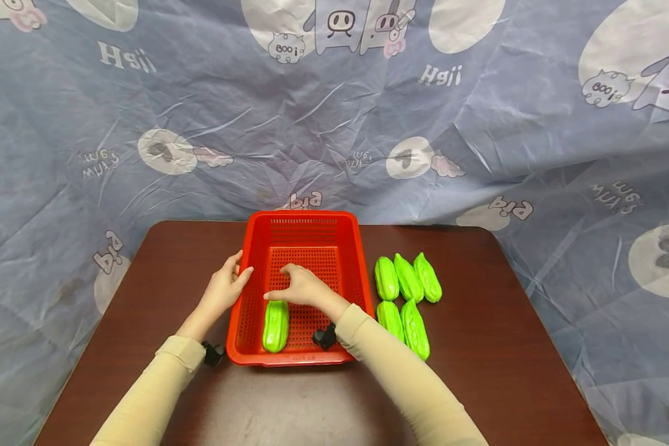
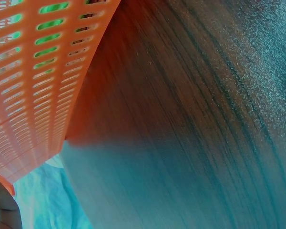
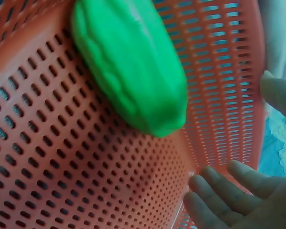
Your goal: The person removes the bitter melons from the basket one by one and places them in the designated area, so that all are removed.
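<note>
A red plastic basket point(image 1: 256, 358) with slotted walls stands on the table. Inside, near its front left corner, lies one green bitter melon point(image 1: 275, 328); it also fills the upper part of the right wrist view point(image 3: 133, 71). My left hand point(image 1: 225, 286) holds the basket's left rim, thumb over the inner side. Only a little of that hand point(image 2: 5, 205) enters the left wrist view. Over the basket, just beyond the melon's far end, is my right hand point(image 1: 306, 288). Its fingers point(image 3: 224, 193) are extended and apart from the thumb, with nothing between them.
Several more green bitter melons point(image 1: 409, 279) lie in two rows on the brown table point(image 1: 479, 347), right of the basket. A blue patterned cloth point(image 1: 312, 124) hangs behind the table. Small black wrist devices point(image 1: 324, 336) sit below both wrists.
</note>
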Motion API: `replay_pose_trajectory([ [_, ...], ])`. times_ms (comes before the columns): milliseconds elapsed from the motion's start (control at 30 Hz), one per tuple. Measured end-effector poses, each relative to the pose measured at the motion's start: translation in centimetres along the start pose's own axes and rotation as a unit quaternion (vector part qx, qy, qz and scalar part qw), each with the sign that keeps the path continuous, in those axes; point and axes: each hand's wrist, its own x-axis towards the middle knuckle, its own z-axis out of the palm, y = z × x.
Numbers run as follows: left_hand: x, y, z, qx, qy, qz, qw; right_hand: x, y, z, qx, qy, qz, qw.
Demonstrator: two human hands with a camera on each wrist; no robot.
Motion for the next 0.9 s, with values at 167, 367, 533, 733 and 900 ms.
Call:
replay_pose_trajectory([
  [167, 0.1, -0.1, 0.0, 0.001, 0.001, 0.000, 1.0000, 0.6, 0.5, 0.7, -0.028, -0.030, 0.017, 0.9990],
  [367, 0.1, 0.0, 0.1, 0.001, 0.005, 0.004, 1.0000, 1.0, 0.9, 1.3, -0.063, -0.063, 0.035, 0.9954],
  [533, 0.1, 0.0, 0.2, 0.000, 0.008, 0.005, 1.0000, 1.2, 0.8, 1.7, -0.090, -0.084, 0.042, 0.9915],
  [733, 0.0, 0.0, 0.2, 0.002, 0.009, 0.004, 0.9999, 1.4, 0.6, 2.0, -0.107, -0.103, 0.053, 0.9875],
  [900, -0.1, -0.2, 0.0, 0.000, 0.005, 0.001, 1.0000, 1.5, 0.5, 2.4, -0.107, -0.109, 0.050, 0.9870],
])
